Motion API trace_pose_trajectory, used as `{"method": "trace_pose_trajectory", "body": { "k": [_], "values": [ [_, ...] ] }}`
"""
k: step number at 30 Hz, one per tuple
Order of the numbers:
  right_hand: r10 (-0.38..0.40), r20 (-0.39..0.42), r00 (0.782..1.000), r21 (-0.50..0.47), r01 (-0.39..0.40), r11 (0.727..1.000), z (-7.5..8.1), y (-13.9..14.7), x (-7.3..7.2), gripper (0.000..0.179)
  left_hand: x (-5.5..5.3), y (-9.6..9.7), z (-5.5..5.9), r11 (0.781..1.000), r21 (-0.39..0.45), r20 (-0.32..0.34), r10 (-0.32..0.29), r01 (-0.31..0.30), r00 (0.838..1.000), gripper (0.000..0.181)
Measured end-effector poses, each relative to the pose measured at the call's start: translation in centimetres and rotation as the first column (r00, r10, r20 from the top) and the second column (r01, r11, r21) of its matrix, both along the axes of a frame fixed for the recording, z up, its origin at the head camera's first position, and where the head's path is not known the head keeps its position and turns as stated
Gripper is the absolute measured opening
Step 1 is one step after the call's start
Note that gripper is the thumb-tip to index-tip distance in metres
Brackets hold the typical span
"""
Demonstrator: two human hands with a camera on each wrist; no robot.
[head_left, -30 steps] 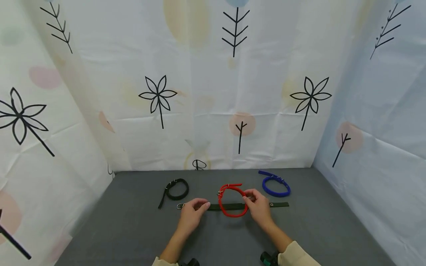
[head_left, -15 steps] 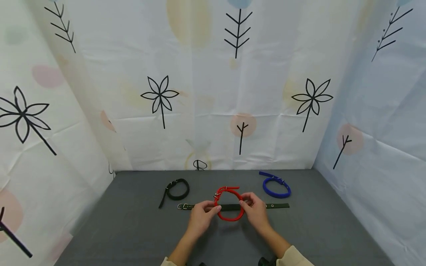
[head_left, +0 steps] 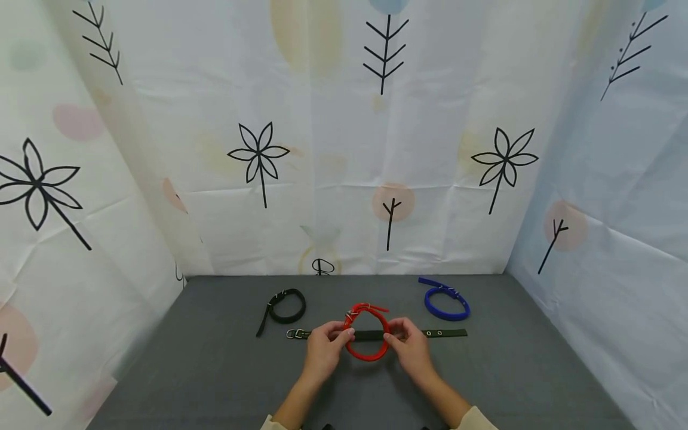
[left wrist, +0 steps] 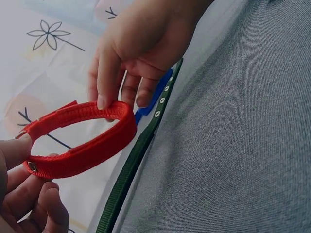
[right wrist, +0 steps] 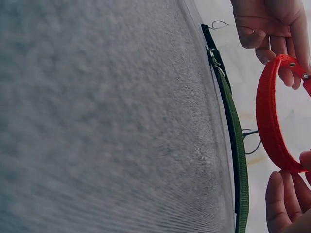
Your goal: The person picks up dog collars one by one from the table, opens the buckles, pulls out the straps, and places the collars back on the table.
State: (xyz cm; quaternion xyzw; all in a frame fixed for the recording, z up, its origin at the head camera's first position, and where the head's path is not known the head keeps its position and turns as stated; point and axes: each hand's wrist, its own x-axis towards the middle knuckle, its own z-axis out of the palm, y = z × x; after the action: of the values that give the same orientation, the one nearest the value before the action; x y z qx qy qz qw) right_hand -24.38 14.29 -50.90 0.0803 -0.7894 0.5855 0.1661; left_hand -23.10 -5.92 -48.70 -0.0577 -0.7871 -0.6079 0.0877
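Note:
A red collar [head_left: 367, 357], buckled into a loop, is held up above the table between both hands. My left hand [head_left: 322, 352] pinches its left side between thumb and fingers, close to the metal buckle and an eyelet. On the opposite side, my right hand [head_left: 411, 348] pinches the band the same way. In the left wrist view the red collar [left wrist: 92, 150] hangs clear of the table surface. Behind it a dark green collar [head_left: 446, 333] lies stretched out flat, its buckle to the left and its eyelets to the right; the hands hide parts of it.
A black collar [head_left: 287, 306], looped with its tail out, lies at the back left of the grey table [head_left: 204, 370]. At the back right is a looped blue collar [head_left: 447, 303]. Patterned white cloth [head_left: 344, 227] walls the back and both sides.
The left hand has moved right and taken hold of the red collar's left side. The collar, in the right hand throughout, has shifted slightly left and toward me.

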Motion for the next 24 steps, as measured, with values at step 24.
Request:
{"method": "trace_pose_trajectory", "body": {
  "k": [24],
  "values": [
    [0.3, -0.358, 0.884, 0.443, -0.121, 0.888, 4.3, 0.8, 0.5, 0.034, 1.1, 0.1, 1.1, 0.87, -0.462, -0.295, 0.032, -0.173, 0.955, 0.019]
  ]
}}
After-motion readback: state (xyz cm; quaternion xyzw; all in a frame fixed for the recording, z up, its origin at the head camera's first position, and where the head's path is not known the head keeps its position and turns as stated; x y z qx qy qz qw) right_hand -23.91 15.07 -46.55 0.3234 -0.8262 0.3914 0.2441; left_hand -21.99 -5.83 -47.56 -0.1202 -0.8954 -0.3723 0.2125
